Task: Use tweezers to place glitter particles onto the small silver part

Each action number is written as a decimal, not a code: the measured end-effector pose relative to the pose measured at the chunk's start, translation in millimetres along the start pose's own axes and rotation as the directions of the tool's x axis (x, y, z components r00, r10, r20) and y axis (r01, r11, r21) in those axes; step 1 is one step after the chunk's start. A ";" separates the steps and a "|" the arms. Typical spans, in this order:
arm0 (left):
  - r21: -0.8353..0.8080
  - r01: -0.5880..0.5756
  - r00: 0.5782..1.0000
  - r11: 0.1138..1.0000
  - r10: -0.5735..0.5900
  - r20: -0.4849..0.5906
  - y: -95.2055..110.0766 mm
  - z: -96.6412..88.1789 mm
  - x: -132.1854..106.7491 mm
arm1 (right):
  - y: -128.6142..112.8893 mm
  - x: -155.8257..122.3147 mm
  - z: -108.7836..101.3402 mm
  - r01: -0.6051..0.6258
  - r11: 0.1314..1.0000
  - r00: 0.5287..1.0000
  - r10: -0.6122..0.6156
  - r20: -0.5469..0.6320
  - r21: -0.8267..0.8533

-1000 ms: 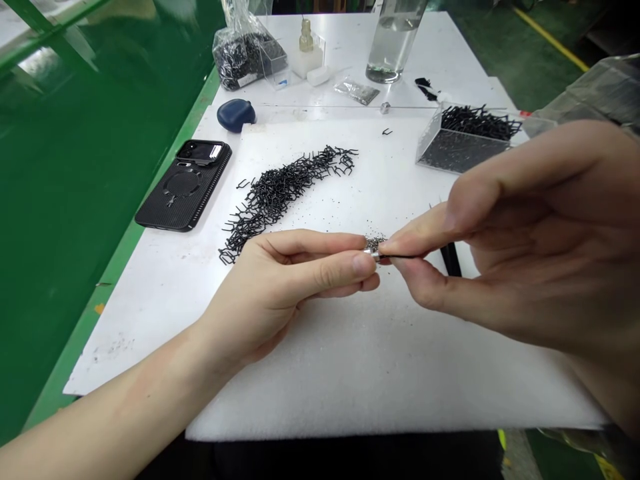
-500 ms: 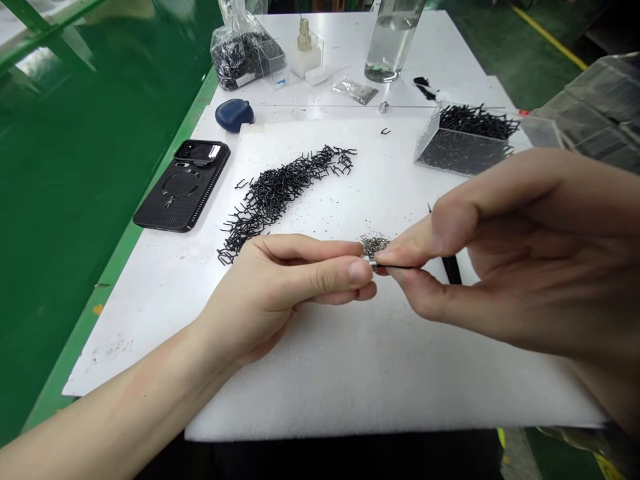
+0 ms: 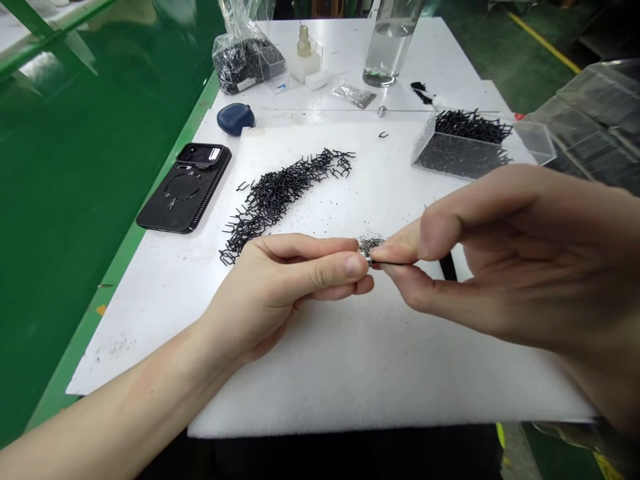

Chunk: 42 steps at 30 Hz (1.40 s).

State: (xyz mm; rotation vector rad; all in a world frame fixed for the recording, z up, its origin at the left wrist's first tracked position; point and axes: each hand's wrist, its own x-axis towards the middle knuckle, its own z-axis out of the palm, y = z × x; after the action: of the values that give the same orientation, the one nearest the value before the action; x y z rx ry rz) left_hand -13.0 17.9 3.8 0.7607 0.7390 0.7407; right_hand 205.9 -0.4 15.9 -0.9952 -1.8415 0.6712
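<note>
My left hand [image 3: 280, 283] pinches a small silver cylinder [image 3: 369, 260] between thumb and fingers. A clump of fine grey grains [image 3: 371, 245] clings to the cylinder's top. My right hand [image 3: 500, 267] pinches a thin black wire [image 3: 389, 263], and the wire's tip meets the cylinder. Both hands hover above a white foam sheet [image 3: 350, 373]. A long heap of black wire staples [image 3: 280, 197] lies beyond my left hand. Black tweezers [image 3: 448, 267] are partly hidden under my right hand.
A transparent box of black staples [image 3: 463, 152] stands at the far right. A phone [image 3: 183, 193], a blue case [image 3: 235, 119], a bagged black staple batch [image 3: 243, 61] and a glass bottle [image 3: 387, 47] sit around the foam. Green floor lies left.
My right hand has sunk lower in the view, and the meeting point of the wire and cylinder has shifted slightly left. Both hands keep their pinches.
</note>
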 end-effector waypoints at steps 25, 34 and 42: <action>0.289 -0.272 0.957 0.918 0.289 -0.017 -6.7 -0.2 -0.7 | 9.1 11.7 0.9 0.001 0.912 0.990 0.058 -0.131 0.410; 0.777 -0.575 0.759 0.255 0.520 0.392 -16.8 8.0 -7.7 | 10.8 13.0 0.5 -0.199 0.779 0.968 0.252 -0.007 0.594; 0.817 -0.546 0.744 0.187 0.556 0.371 -18.5 8.0 -10.7 | 19.4 12.9 4.5 -0.135 0.798 0.986 0.168 -0.002 0.587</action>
State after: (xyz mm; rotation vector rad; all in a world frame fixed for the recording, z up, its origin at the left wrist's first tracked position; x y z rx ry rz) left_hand -6.6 -2.7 -3.7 2.1630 0.8598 0.9833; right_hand 205.4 20.6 4.8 -0.7321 -1.3697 1.2121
